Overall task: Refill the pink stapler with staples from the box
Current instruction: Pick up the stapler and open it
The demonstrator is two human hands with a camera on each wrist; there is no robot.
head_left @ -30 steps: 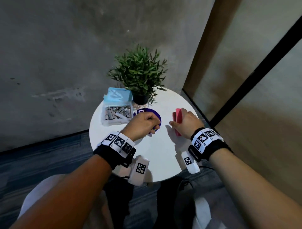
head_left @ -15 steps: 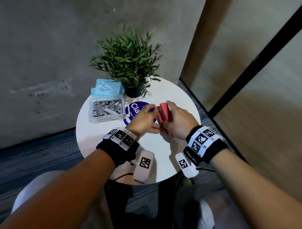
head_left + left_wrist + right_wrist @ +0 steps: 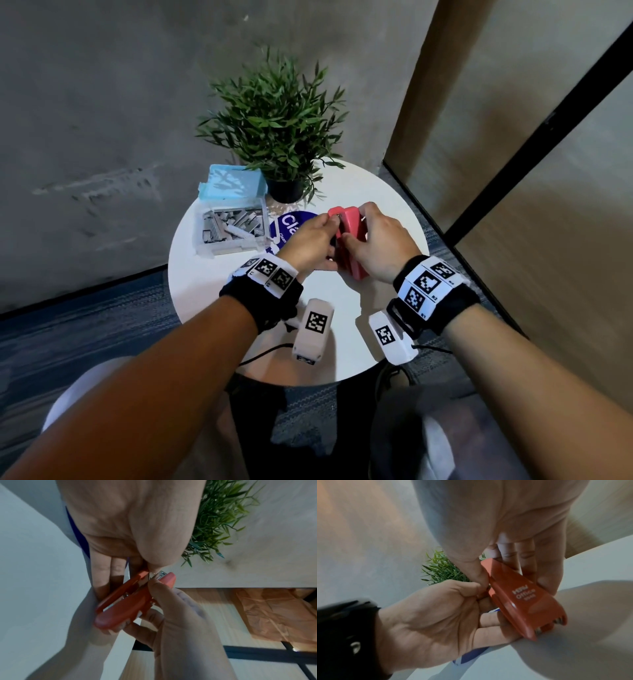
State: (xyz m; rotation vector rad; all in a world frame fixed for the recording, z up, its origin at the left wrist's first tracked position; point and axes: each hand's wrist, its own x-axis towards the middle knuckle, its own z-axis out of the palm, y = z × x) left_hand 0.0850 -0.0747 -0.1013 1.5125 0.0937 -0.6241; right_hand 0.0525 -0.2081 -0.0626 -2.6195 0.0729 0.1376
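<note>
Both hands hold the pink stapler (image 3: 349,236) just above the round white table (image 3: 222,284), near its middle. My right hand (image 3: 373,240) grips the stapler body (image 3: 522,601) from the right, fingers wrapped behind it and thumb on its near side. My left hand (image 3: 308,240) pinches the stapler's front end, where a metal tip (image 3: 161,574) shows between thumb and fingers. The stapler (image 3: 126,604) is slightly parted at the front. The clear staple box (image 3: 233,229), full of staple strips, sits at the table's left with its light blue lid (image 3: 233,181) open behind it.
A potted green plant (image 3: 274,130) stands at the table's back edge. A round blue sticker (image 3: 291,222) lies beside the box, partly under my left hand. Grey wall behind, wood panels with a black strip to the right, dark carpet below.
The stapler was lying on the table under my right hand; it has been lifted and brought left. My left hand moved from the blue sticker and took hold of the stapler's front end.
</note>
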